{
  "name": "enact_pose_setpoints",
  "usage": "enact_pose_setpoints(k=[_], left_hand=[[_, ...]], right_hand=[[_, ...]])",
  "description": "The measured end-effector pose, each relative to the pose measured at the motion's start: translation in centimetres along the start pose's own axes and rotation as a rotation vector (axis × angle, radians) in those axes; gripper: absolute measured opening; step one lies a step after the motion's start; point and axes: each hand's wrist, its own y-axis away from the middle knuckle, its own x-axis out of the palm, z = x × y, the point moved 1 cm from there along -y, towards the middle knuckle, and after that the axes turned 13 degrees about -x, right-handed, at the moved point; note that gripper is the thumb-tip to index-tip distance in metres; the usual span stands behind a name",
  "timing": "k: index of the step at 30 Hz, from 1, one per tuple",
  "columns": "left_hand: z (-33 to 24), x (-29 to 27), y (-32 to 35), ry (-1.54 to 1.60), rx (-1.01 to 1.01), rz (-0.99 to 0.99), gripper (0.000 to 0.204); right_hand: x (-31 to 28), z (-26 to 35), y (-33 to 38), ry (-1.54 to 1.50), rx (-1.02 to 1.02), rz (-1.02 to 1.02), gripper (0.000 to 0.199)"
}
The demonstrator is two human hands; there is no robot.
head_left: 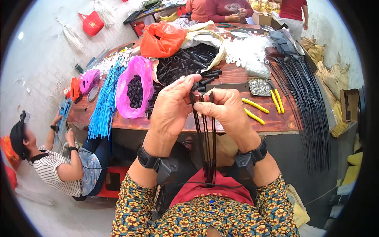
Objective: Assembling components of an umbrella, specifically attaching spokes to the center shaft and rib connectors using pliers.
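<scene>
**Two hands pinch a bundle of thin black rods in front of a crowded workbench**

The wooden workbench is the largest thing here, and everything else is placed from it. On its right side lies a long fan of black rods, the ends spilling over the right edge. On its left side a sheaf of blue rods hangs over the near-left edge. Toward the middle sits a heap of small black plastic parts on pale sheeting, with an orange plastic bag at the far side of the heap and a pink plastic bag holding dark pieces at its left. Right of centre on the bench is a small tray of silvery bits, and just beside it lie yellow-handled pliers.

A person in a striped shirt sits low off the left end of the bench.

In front of the near edge, the left hand and right hand meet, both wearing black wrist devices. Each is closed in a pinch on the top of the held rods, a few thin black rods whose small capped ends stand between the fingertips. The rods hang down from the hands, well below the bench edge, to the person's lap.
</scene>
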Motion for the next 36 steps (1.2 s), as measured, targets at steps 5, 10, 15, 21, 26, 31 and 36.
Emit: enact_pose_setpoints(k=[5, 10, 15, 21, 26, 31, 36], left_hand=[[0.7, -0.4, -0.2, -0.008, 0.086, -0.096, 0.018], [0.7, -0.1, -0.5, -0.1, 0.122, -0.199, 0.014], [0.7, 0.2, -0.2, -0.108, 0.174, -0.247, 0.007], [0.6, -0.7, 0.2, -0.099, 0.16, -0.258, 0.009], [0.3, -1.3, 0.3, -0.107, 0.109, -0.184, 0.013], [-0.1, -1.4, 0.9, -0.114, 0.031, -0.112, 0.016], [0.2, -1.8, 0.8, -0.177, 0.032, 0.018, 0.025]], right_hand=[[0.1, -0.4, -0.1, 0.051, 0.016, 0.023, 0.009], [0.0, -0.6, -0.3, 0.065, 0.007, 0.038, 0.011], [0.3, -1.0, -0.6, 0.097, -0.024, 0.041, 0.015], [0.7, -1.2, -0.9, 0.187, -0.034, 0.036, 0.016], [0.5, -0.9, -0.9, 0.226, -0.041, 0.046, 0.016], [0.4, -0.6, -0.8, 0.1, -0.044, 0.074, 0.015], [0.1, -0.3, -0.8, 0.093, 0.009, 0.067, 0.018]])
